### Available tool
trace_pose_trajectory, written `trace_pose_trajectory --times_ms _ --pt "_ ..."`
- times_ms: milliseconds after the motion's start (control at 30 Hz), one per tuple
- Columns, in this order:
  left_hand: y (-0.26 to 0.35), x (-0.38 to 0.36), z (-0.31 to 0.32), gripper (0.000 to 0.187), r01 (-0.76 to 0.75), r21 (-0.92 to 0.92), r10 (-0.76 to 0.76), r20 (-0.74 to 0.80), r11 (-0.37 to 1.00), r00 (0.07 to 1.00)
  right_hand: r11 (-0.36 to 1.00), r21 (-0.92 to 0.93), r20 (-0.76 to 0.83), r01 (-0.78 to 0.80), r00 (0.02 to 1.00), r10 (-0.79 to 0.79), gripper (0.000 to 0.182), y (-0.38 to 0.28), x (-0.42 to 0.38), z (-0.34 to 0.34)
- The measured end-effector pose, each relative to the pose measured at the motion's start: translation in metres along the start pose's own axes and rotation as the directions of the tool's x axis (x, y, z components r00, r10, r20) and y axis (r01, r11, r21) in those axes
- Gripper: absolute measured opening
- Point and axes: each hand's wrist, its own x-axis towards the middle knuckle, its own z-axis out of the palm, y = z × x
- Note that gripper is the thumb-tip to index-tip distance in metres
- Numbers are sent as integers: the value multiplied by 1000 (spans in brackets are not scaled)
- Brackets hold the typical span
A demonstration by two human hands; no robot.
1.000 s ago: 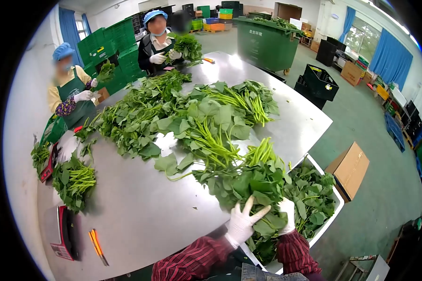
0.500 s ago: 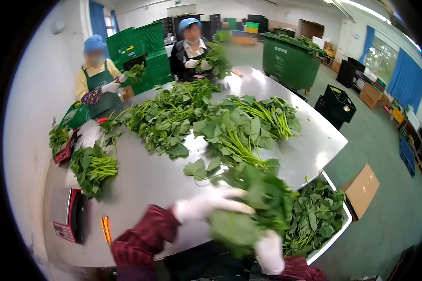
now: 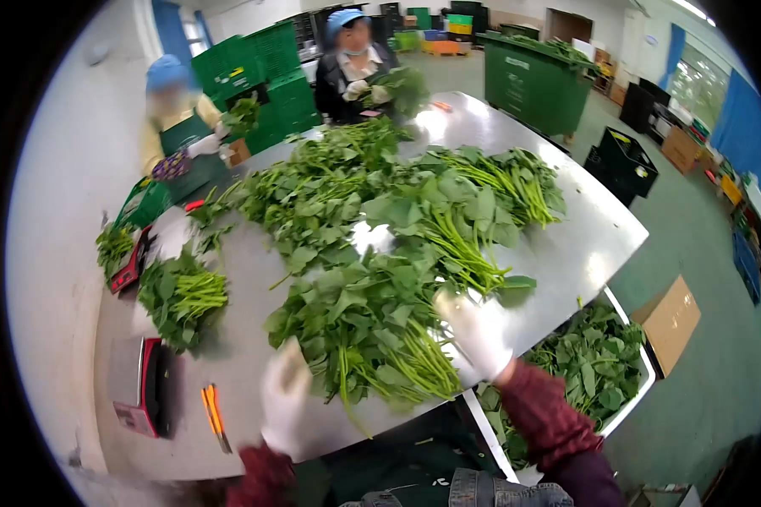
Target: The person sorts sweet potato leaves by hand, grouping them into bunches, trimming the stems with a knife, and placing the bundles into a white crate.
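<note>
Where the leaves of a leafy green bunch (image 3: 355, 325) fan out near the bench's near edge, the left hand (image 3: 286, 393), gloved in white and blurred, is beside them; how far its fingers are spread, I cannot tell. The right hand (image 3: 475, 334), also gloved, is open with extended fingers on the bunch's other side, near the cut stems. The bunch lies flat on the metal bench (image 3: 271, 439), its stems angled toward the right hand's side. Just beyond is a larger heap of greens (image 3: 321, 194). Leftward are an orange-handled tool (image 3: 215, 416), a red digital scale (image 3: 144, 384) and a smaller bunch (image 3: 182, 296). Rightward, a white crate (image 3: 638, 393) holds more greens, beside a cardboard box (image 3: 672, 325). Two co-workers (image 3: 182, 127) (image 3: 355, 76) stand across, handling greens.
</note>
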Motion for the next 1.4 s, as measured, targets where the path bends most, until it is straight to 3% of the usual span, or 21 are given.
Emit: trace_pose_trajectory --times_ms 33,100,233,267,333,467,533,600,667,700,733,767,800,867,967,1000,1067,1133,1167,1333,1400 --pt "-16 -36 11 52 -32 118 22 81 993 996 967 97 13 -236 972 236 30 34 4 15" --pt "-12 -83 41 71 435 -110 -404 222 894 887 871 86 59 -484 875 481 50 97 23 44" --pt "-29 -64 93 83 332 -225 -311 125 916 942 825 -143 128 -546 817 563 76 156 55 109" --pt "-40 -50 105 85 275 -265 -254 111 924 961 905 -208 434 -370 794 425 81 174 53 138" --pt "-33 -17 120 87 238 -99 -227 113 966 967 778 -76 505 -623 649 569 84 148 45 150" --pt "-57 59 140 82 192 -16 -191 23 981 981 896 -56 669 -441 650 362 77 77 38 103" --pt "-97 105 126 76 72 26 -75 130 997 989 788 -20 611 -615 616 497 63 45 12 107" --pt "-116 137 107 74 134 -11 -128 236 991 963 998 51 605 -29 796 -8 60 51 -30 142" --pt "-121 146 92 72 192 -59 -160 353 980 922 913 157 744 -378 653 142 61 68 -13 102" --pt "-112 147 82 71 172 132 -208 347 976 914 911 326 683 -253 730 -41 77 94 2 74" --pt "-128 154 65 70 151 239 -241 411 959 879 822 191 613 -536 719 327 72 111 26 44" --pt "-97 158 54 72 129 419 -322 432 899 842 838 103 397 -536 795 459 70 144 40 36" --pt "-87 159 42 62 -147 583 -135 412 799 901 714 -7 425 -700 644 636 69 166 71 -2" --pt "-47 176 46 49 -240 689 149 190 684 970 761 -219 -46 -611 786 617 82 239 76 19" --pt "37 203 124 39 -426 344 336 292 837 896 689 -358 9 -630 735 677 109 311 72 75" --pt "45 210 157 43 -526 255 410 392 812 823 642 -318 103 -698 648 755 93 309 71 83" --pt "51 228 223 56 -705 137 504 606 696 615 750 -390 233 -534 731 642 63 361 40 151" --pt "43 248 283 69 -778 91 526 687 622 501 482 76 210 -873 487 848 39 360 31 143" --pt "43 261 306 74 -814 131 503 727 566 467 446 64 163 -893 450 878 35 355 31 131" --pt "19 329 385 108 -653 545 77 734 525 675 444 482 189 -755 585 789 17 354 71 26" --pt "0 349 397 115 -600 590 -14 719 540 695 564 413 85 -714 647 757 15 376 89 23"
